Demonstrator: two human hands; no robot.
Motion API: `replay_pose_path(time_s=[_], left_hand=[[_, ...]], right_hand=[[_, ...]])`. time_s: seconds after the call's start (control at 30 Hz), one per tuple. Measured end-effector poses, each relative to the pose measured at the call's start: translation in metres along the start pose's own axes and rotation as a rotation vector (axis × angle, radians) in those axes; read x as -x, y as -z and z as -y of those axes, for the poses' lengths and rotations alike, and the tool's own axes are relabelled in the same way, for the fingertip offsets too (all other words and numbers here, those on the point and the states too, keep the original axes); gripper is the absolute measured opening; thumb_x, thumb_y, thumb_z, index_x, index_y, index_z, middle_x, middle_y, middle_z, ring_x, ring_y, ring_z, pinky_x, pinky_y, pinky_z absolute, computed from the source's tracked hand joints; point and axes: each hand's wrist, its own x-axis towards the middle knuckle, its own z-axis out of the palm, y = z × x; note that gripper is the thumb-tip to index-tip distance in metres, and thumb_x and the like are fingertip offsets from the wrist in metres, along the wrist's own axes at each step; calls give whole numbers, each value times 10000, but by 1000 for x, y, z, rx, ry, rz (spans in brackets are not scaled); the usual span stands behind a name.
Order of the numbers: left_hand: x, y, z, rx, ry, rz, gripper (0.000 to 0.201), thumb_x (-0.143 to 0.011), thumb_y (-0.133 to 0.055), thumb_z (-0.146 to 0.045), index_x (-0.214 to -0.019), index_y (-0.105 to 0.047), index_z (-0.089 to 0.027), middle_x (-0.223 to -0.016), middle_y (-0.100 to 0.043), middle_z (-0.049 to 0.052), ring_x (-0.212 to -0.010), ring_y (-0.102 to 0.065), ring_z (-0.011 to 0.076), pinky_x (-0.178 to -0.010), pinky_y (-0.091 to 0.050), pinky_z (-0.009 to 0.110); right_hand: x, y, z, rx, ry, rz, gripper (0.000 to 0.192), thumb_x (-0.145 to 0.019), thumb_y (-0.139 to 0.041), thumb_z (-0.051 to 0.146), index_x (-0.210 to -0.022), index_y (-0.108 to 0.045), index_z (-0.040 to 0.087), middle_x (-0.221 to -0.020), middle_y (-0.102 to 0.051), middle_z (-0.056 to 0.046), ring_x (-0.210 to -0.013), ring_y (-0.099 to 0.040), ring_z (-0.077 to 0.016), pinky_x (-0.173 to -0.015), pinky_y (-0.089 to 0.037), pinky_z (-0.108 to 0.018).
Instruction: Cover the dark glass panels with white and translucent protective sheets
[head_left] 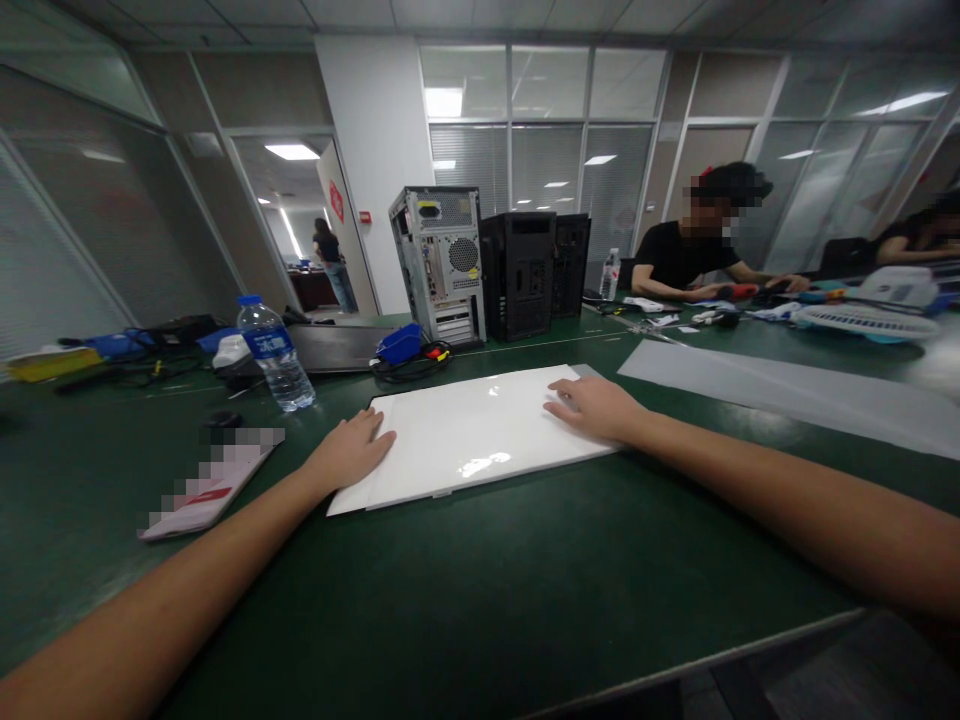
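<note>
Head: hands point(352, 450) point(596, 405) on white panel point(457, 430), near edges

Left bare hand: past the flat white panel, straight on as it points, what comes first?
The left hand would probably meet the coiled black cable beyond the panel; depth is unclear.

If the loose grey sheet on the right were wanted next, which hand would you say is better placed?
Probably the right hand: it is at the right end of the white panel, close to the grey sheet, while the left hand is at the panel's left end.
</note>
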Motion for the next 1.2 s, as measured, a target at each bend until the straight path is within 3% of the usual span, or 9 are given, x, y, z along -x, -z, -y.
replay_pose_path(time_s=[0.2,0.47,0.7,0.8,0.97,1.2], left_hand=[[-4,-6,8,2,0,-7,676,-941,-297,-391,-1493,-459,-36,-1601,-414,224,-1498,-375,323,-1217,-297,503],[-5,-6,11,43,10,-16,672,-845,-389,-255,-1499,-478,-128,-1574,-488,129,-1480,-414,276,-1218,-318,443],[-7,-5,16,69,8,-11,737,-811,-354,-233,-1528,-453,-90,-1597,-454,91,-1489,-396,228,-1240,-272,337],[-8,-5,20,86,11,-23,751,-779,-376,-217,-1510,-482,-81,-1579,-475,97,-1476,-417,242,-1237,-281,333],[-10,-5,21,112,13,-44,768,-728,-420,-182,-1487,-532,-164,-1529,-545,39,-1460,-443,250,-1232,-314,353],[-9,-3,19,121,13,-39,731,-743,-422,-164,-1462,-549,-123,-1549,-517,75,-1461,-441,245,-1228,-306,335]], right_hand=[[-5,-3,-18,-31,-52,-20,659,-998,-353,622,-1406,-595,163,-1360,-645,-146,-1179,-623,-327,-991,-491,-468],[-9,-5,-43,-11,-113,12,562,-975,-398,596,-1201,-736,208,-1188,-731,-117,-1061,-678,-321,-859,-531,-429],[-9,-7,-38,-12,-53,16,561,-979,-391,587,-1194,-742,206,-1209,-723,-117,-1068,-674,-311,-905,-524,-441],[-8,-8,-35,-15,-18,15,558,-986,-387,576,-1202,-737,198,-1225,-715,-116,-1100,-662,-301,-944,-513,-430],[-8,-10,-34,-16,6,0,566,-993,-380,570,-1227,-719,181,-1237,-704,-127,-1124,-647,-297,-967,-503,-429],[-8,-14,-32,-10,-3,-22,549,-995,-385,563,-1221,-712,185,-1241,-700,-127,-1126,-645,-291,-993,-485,-425]])
